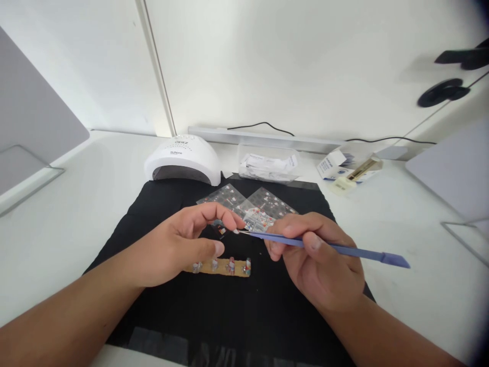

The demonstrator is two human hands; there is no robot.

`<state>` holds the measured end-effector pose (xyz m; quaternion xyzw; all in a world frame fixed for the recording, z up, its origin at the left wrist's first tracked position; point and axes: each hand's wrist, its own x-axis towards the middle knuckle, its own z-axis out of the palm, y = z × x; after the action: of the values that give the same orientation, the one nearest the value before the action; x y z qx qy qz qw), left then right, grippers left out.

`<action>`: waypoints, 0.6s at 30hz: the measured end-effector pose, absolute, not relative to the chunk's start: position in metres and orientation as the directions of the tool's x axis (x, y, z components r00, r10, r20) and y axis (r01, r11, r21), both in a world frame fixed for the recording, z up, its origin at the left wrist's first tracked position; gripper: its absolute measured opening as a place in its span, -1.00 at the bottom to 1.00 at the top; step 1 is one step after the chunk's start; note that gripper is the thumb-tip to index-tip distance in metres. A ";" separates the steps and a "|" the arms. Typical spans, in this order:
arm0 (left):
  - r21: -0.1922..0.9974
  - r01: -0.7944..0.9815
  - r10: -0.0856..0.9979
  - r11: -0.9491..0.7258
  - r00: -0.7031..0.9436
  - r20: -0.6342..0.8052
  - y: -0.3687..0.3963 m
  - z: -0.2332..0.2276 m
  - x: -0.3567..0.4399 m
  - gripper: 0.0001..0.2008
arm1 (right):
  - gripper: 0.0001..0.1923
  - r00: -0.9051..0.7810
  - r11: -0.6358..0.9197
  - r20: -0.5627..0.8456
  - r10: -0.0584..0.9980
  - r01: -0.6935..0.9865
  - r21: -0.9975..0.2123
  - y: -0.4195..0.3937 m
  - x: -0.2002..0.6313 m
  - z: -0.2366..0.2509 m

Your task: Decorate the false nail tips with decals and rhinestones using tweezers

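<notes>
A pair of blue-purple tweezers (340,248) lies in my right hand (321,260), pinched between thumb and fingers, points aimed left. At the points is a tiny whitish piece (236,231), right by the index fingertip of my left hand (179,244). That hand's fingers are bent, with the thumb held apart from them. Below it runs a wooden strip (240,270) carrying several small decorated nail tips (231,265); my left hand covers its left end. Behind both hands, clear patterned sticker sheets (273,202) overlap on the black cloth (244,316).
At the back left stands a white nail lamp (183,158). A clear plastic container (267,163) with white packets is beside it. Farther right are an opened small white box (331,165) and a gold-coloured package (364,169). A black cable (263,123) runs along the wall.
</notes>
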<state>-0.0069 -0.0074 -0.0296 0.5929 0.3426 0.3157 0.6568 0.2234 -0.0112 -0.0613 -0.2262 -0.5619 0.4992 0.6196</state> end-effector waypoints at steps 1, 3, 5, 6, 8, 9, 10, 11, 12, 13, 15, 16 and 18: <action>0.995 -0.008 0.820 0.096 0.568 -0.074 -0.007 -0.030 -0.007 -0.84 | -0.81 -0.125 0.397 0.468 0.875 -0.367 -0.841 -0.012 0.223 -0.061; 0.995 -0.013 0.818 0.096 0.571 -0.072 -0.007 -0.030 -0.007 -0.84 | -0.82 -0.116 0.393 0.462 0.879 -0.370 -0.841 -0.012 0.223 -0.060; 0.995 -0.027 0.818 0.098 0.572 -0.065 -0.006 -0.031 -0.007 -0.84 | -0.82 -0.103 0.391 0.456 0.884 -0.373 -0.842 -0.013 0.221 -0.060; 0.995 -0.032 0.818 0.098 0.571 -0.062 -0.006 -0.031 -0.007 -0.84 | -0.82 -0.098 0.390 0.454 0.886 -0.372 -0.842 -0.013 0.221 -0.059; 0.994 -0.034 0.820 0.099 0.569 -0.062 -0.006 -0.031 -0.006 -0.85 | -0.82 -0.092 0.393 0.455 0.886 -0.372 -0.841 -0.014 0.220 -0.058; 0.995 -0.029 0.821 0.098 0.568 -0.065 -0.006 -0.031 -0.006 -0.85 | -0.82 -0.090 0.394 0.455 0.886 -0.371 -0.841 -0.014 0.220 -0.058; 0.995 -0.023 0.822 0.095 0.566 -0.066 -0.006 -0.031 -0.006 -0.85 | -0.82 -0.090 0.394 0.455 0.886 -0.371 -0.841 -0.014 0.220 -0.058; 0.996 -0.016 0.822 0.089 0.565 -0.065 -0.006 -0.032 -0.006 -0.86 | -0.82 -0.092 0.392 0.454 0.886 -0.371 -0.842 -0.014 0.221 -0.057; 0.997 -0.013 0.825 0.080 0.562 -0.059 -0.006 -0.032 -0.006 -0.86 | -0.83 -0.095 0.389 0.451 0.888 -0.372 -0.843 -0.014 0.221 -0.057; 0.998 -0.017 0.829 0.068 0.558 -0.047 -0.006 -0.032 -0.006 -0.87 | -0.83 -0.097 0.385 0.448 0.889 -0.373 -0.844 -0.014 0.221 -0.057; 0.998 -0.037 0.840 0.042 0.543 -0.016 -0.006 -0.032 -0.006 -0.87 | -0.83 -0.098 0.382 0.446 0.890 -0.375 -0.845 -0.013 0.222 -0.058; 0.998 -0.049 0.847 0.030 0.532 0.001 -0.005 -0.032 -0.006 -0.88 | -0.83 -0.096 0.382 0.445 0.890 -0.376 -0.844 -0.013 0.222 -0.058; 0.997 -0.075 0.867 0.008 0.497 0.031 -0.004 -0.032 -0.007 -0.88 | -0.83 -0.092 0.379 0.441 0.893 -0.377 -0.845 -0.013 0.222 -0.059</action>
<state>-0.0068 -0.0039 -0.0323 0.5961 0.3322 0.3754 0.6272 0.2224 -0.0132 -0.0587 -0.2385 -0.5408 0.5036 0.6301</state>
